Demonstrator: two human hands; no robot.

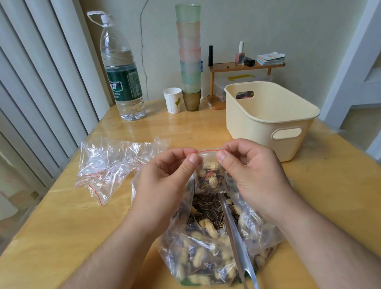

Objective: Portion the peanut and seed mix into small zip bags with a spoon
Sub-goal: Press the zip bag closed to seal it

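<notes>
Wooden table [54, 223] carries everything. Over its near middle, the left hand [162, 180] and right hand [253, 171] pinch the small zip bag [209, 174] at its red-lined top, above the big mix bag [211, 245] holding the spoon [235, 238]. Empty bags [111, 166] lie left; a cream basket [271, 117] stands far right.
</notes>
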